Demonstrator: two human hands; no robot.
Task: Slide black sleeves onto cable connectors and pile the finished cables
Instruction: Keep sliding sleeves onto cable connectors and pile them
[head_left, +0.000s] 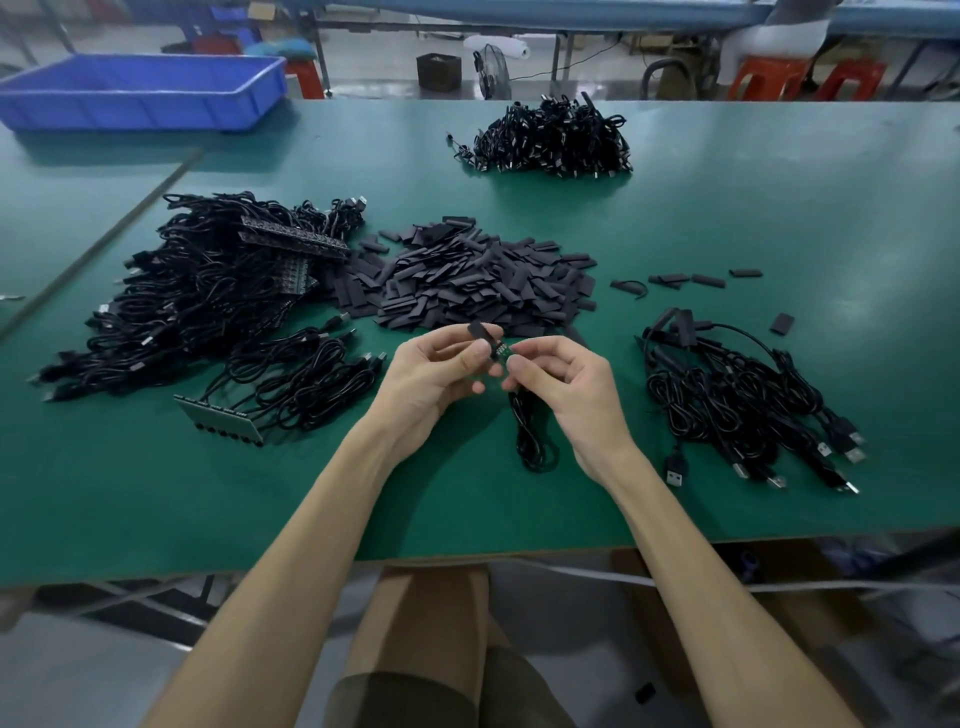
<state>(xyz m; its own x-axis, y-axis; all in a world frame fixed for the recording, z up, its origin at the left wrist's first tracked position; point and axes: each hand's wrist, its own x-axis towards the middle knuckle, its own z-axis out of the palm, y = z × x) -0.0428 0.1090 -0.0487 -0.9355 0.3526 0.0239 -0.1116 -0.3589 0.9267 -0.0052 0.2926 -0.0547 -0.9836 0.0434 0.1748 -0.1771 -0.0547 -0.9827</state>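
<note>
1. Two bare hands meet over the flat green desk (779, 234), near its front edge.
2. The left hand (441, 366) pinches a short flat black sleeve (479, 336) with its thumb and fingers.
3. The right hand (563, 382) pinches the small green connector (503, 352) of a thin black cable (530, 434), which hangs down onto the desk.
4. The sleeve is just beside the connector.
5. A big heap of loose black sleeves (478, 283) lies just behind the hands.
6. A small pile of black cables (727, 395) lies on the right, and a bigger tangle of black cables (197, 301) on the left.

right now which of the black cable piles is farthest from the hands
The compact heap of black cables near the green table's far edge, beyond the pile of flat black sleeves; every other cable pile sits beside those sleeves or nearer.
</note>
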